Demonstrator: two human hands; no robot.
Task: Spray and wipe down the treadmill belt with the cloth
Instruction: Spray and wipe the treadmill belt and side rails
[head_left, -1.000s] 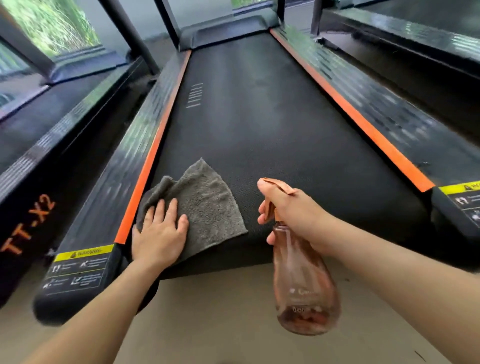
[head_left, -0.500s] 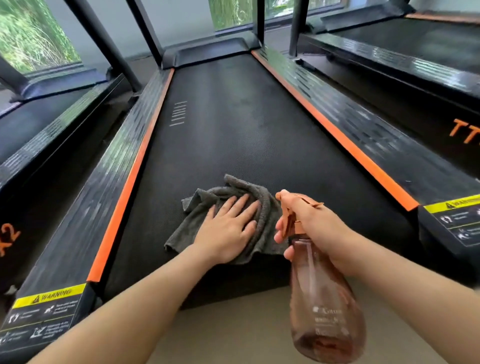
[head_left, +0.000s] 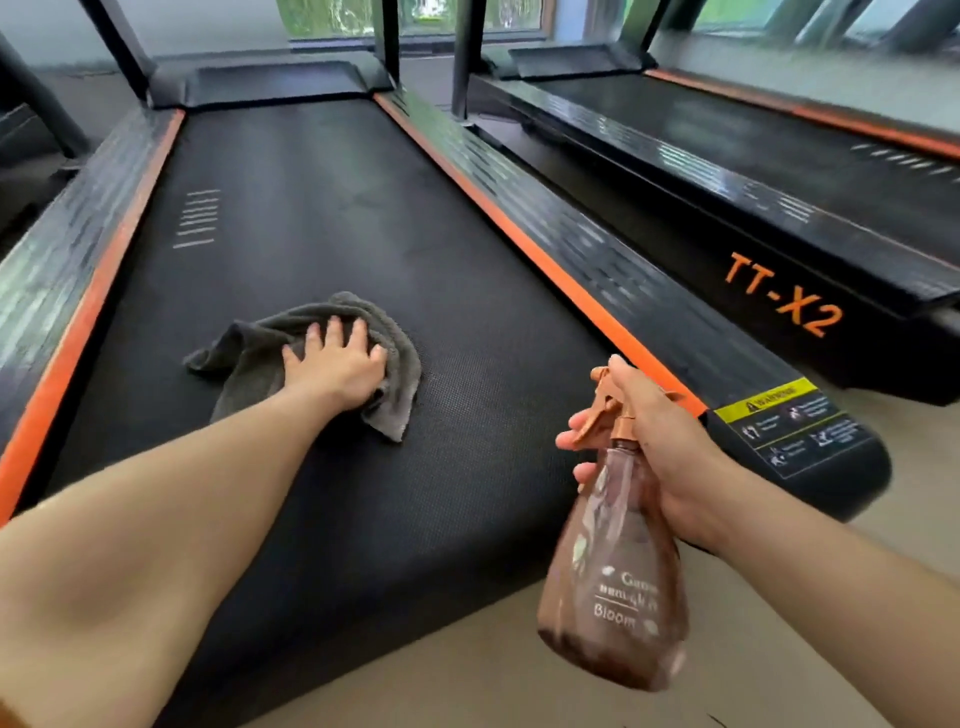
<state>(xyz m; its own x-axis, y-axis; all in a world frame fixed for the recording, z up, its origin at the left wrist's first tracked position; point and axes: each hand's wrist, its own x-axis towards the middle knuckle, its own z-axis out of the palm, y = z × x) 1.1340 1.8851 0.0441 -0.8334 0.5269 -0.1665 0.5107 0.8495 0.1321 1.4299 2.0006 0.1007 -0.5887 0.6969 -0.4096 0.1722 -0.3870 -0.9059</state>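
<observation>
A black treadmill belt (head_left: 322, 208) runs away from me between two orange-edged side rails. A crumpled grey cloth (head_left: 249, 358) lies on the belt's near middle. My left hand (head_left: 337, 364) presses flat on the cloth with fingers spread and nearly straight. To the right, above the belt's near right corner, my right hand (head_left: 660, 447) grips the neck of a brown translucent spray bottle (head_left: 618, 587) with a copper trigger head, one finger over the trigger. The bottle hangs tilted over the belt's rear edge and the floor.
A second treadmill (head_left: 779, 291) marked TT-X2 stands close on the right. Another one lies at the far left edge. Black uprights (head_left: 387, 41) rise at the belt's far end. Beige floor (head_left: 467, 675) shows behind the belt. A yellow warning label (head_left: 779, 410) sits on the right rail's end.
My left hand has slid the cloth from the belt's left edge toward the middle and further up the belt. The view has swung right. The bottle stays in my right hand.
</observation>
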